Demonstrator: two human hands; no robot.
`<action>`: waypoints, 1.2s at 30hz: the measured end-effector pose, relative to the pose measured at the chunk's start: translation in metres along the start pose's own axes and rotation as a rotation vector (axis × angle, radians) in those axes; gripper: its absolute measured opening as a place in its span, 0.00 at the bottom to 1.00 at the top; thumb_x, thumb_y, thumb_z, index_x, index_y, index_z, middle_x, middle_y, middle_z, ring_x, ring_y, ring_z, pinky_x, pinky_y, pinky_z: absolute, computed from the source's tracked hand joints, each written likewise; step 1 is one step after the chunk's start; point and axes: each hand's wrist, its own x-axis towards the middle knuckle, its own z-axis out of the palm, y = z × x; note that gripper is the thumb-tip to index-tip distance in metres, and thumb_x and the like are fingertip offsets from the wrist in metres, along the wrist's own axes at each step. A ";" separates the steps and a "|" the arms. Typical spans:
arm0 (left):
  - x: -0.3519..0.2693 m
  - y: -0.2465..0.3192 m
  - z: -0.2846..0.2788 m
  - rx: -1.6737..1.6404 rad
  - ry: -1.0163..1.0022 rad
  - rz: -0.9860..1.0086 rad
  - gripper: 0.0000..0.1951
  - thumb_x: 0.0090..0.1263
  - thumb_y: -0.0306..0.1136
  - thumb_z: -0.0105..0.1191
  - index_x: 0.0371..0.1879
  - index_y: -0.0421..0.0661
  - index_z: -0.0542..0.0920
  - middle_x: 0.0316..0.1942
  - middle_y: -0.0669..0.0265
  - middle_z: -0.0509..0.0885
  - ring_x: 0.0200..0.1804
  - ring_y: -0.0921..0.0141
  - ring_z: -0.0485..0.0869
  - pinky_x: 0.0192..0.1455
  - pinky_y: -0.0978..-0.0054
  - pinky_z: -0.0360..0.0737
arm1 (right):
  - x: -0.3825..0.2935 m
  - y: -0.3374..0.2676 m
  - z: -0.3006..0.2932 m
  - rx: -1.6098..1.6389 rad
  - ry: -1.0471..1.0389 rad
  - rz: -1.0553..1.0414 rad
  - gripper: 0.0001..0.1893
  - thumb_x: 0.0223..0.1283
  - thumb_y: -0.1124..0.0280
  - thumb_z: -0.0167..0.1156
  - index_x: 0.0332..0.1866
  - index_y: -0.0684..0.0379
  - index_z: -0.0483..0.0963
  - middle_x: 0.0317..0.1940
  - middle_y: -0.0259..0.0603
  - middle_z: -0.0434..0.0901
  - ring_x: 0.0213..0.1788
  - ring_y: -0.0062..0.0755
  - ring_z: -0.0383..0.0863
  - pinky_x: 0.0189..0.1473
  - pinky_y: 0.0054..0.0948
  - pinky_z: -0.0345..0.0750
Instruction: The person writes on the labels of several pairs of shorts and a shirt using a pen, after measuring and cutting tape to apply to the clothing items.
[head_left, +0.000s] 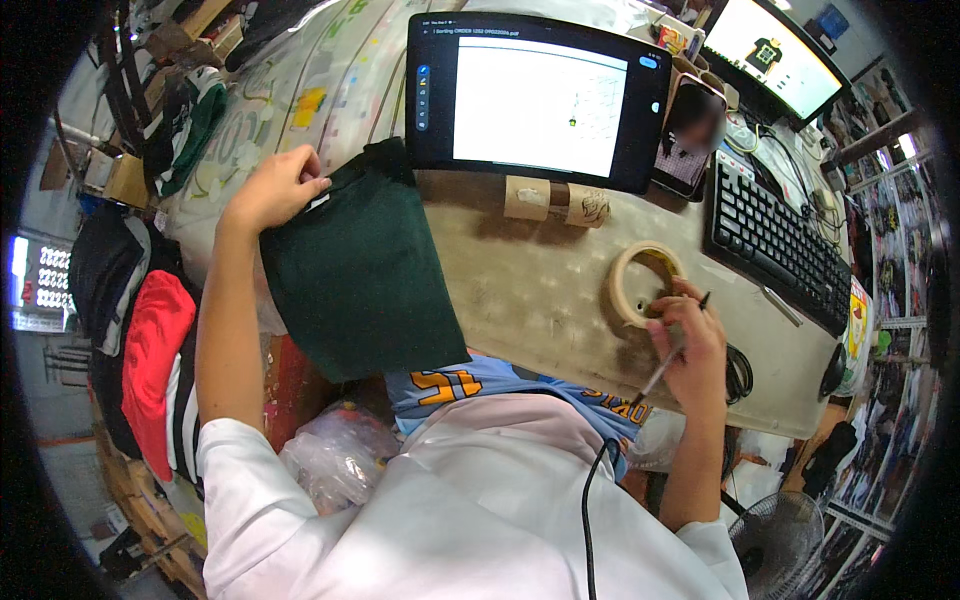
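My left hand (279, 189) pinches the upper left edge of a piece of dark green fabric (360, 277), close to a small white tag. The fabric hangs over the table's front left edge, and its top corner touches a tablet (536, 105) with a lit page. In my right hand (690, 349) is a slim pen (664, 369), slanting down toward my lap. The same hand's fingertips reach the right side of a roll of masking tape (621, 289) that lies flat on the table (525, 292).
Behind the tape, a cardboard tube (525, 199) lies against the tablet. To the right are a smartphone (682, 154), a black keyboard (776, 240), a mouse (832, 369) and a monitor (776, 56). Folded red clothing (156, 360) is stacked at left. A fan (776, 536) stands lower right.
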 end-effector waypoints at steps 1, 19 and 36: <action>-0.006 -0.001 0.004 -0.005 0.019 0.014 0.12 0.65 0.35 0.57 0.37 0.37 0.74 0.35 0.52 0.81 0.40 0.54 0.80 0.45 0.63 0.75 | -0.001 0.006 -0.003 0.001 0.009 0.037 0.08 0.51 0.78 0.66 0.33 0.63 0.73 0.38 0.43 0.83 0.58 0.49 0.77 0.53 0.41 0.75; -0.090 0.176 0.093 -0.517 0.230 0.346 0.08 0.62 0.33 0.61 0.34 0.44 0.77 0.29 0.56 0.81 0.34 0.54 0.81 0.37 0.59 0.76 | 0.030 -0.057 0.018 0.665 0.187 -0.490 0.36 0.69 0.38 0.39 0.41 0.67 0.77 0.28 0.47 0.77 0.28 0.34 0.75 0.31 0.31 0.73; -0.047 0.191 0.110 -0.939 -0.377 0.304 0.16 0.58 0.18 0.56 0.43 0.41 0.69 0.35 0.68 0.72 0.36 0.78 0.78 0.41 0.80 0.74 | 0.026 -0.057 0.070 0.572 0.238 0.330 0.17 0.54 0.79 0.66 0.16 0.63 0.66 0.14 0.36 0.75 0.17 0.14 0.69 0.20 0.19 0.65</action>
